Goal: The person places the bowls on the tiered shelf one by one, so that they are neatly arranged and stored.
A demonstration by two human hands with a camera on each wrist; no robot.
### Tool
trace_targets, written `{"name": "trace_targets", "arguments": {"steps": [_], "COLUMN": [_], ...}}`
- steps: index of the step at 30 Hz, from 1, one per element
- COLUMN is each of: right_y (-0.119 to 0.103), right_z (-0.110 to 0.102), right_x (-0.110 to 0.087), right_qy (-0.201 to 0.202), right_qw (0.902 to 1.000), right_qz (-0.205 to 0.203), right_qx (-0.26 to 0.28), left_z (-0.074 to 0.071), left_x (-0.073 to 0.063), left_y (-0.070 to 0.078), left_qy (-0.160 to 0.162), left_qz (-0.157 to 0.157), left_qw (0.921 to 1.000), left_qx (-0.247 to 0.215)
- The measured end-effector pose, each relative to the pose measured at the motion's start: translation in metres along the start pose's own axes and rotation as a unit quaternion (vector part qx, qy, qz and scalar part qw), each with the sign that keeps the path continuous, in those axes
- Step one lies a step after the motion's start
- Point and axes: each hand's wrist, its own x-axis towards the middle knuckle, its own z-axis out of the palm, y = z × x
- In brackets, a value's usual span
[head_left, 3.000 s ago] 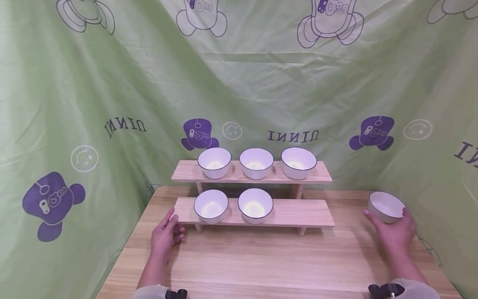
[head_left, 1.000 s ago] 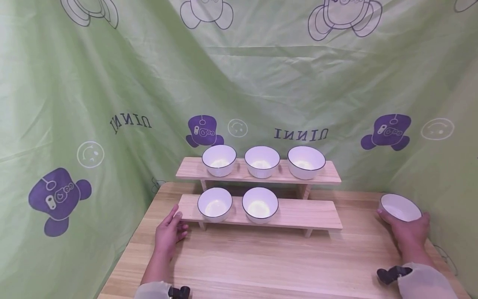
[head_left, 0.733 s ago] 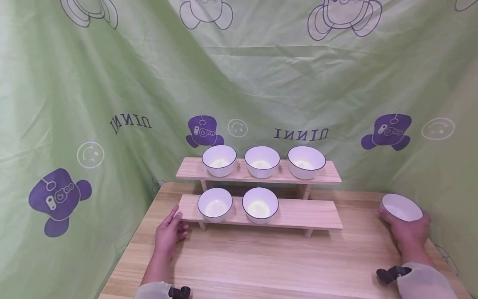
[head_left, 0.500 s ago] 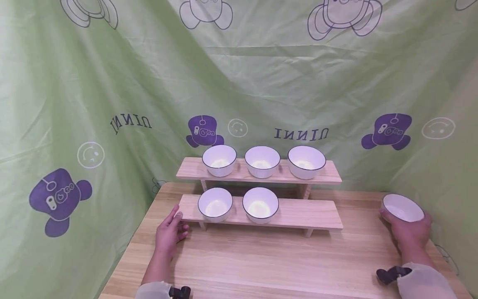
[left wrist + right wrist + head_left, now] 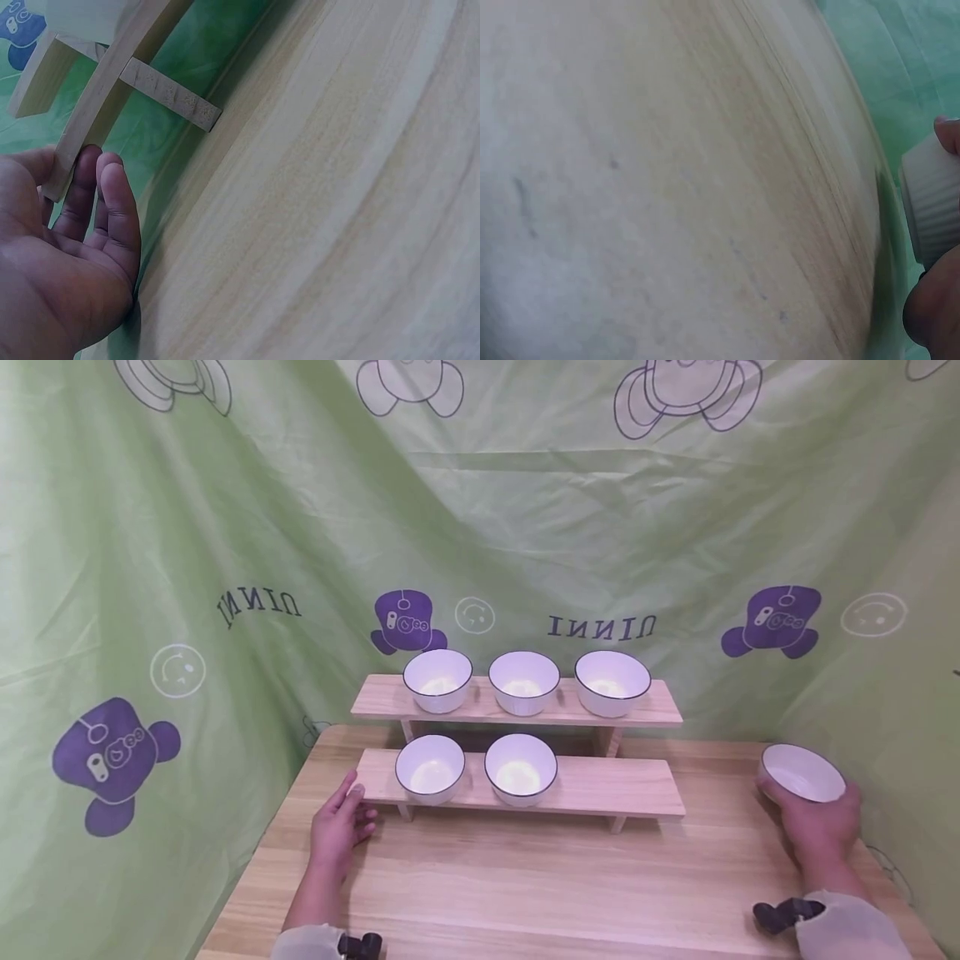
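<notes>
At the right of the table, my right hand [image 5: 821,831] grips a white bowl [image 5: 802,772] with a dark rim, fingers round its near side. In the right wrist view only the ribbed side of this bowl [image 5: 934,199] shows, at the right edge; I cannot tell whether it touches the table. My left hand [image 5: 337,827] holds the left end of the lower wooden shelf [image 5: 607,785]. In the left wrist view the thumb of that hand [image 5: 67,255] lies on one face of the board and the fingers on the other.
Two white bowls [image 5: 430,768] stand on the lower shelf. Behind it the raised upper shelf [image 5: 663,706] bears three more bowls [image 5: 523,683]. All sit on a wooden table [image 5: 525,885]. A green printed curtain [image 5: 480,527] encloses the back and sides.
The head view has shifted slightly. My right hand covers more of the bowl's near side than three seconds ago, and that bowl sits a little farther right of the shelf. My left hand keeps its place.
</notes>
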Motion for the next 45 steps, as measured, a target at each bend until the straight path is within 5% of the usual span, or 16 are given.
{"name": "trace_targets", "arguments": {"steps": [27, 45], "right_y": [-0.008, -0.016], "right_z": [0.001, 0.003], "right_x": [-0.023, -0.042], "right_qy": [-0.005, -0.008], "right_qw": [0.999, 0.9979], "right_qz": [-0.039, -0.059], "right_qx": [-0.02, 0.025], "left_z": [0.0, 0.0], "left_x": [0.004, 0.001], "left_y": [0.001, 0.001], "left_qy": [-0.003, -0.009], "left_qz": [-0.006, -0.007], "left_qw": [1.0, 0.9999], "left_qx": [0.007, 0.002]}}
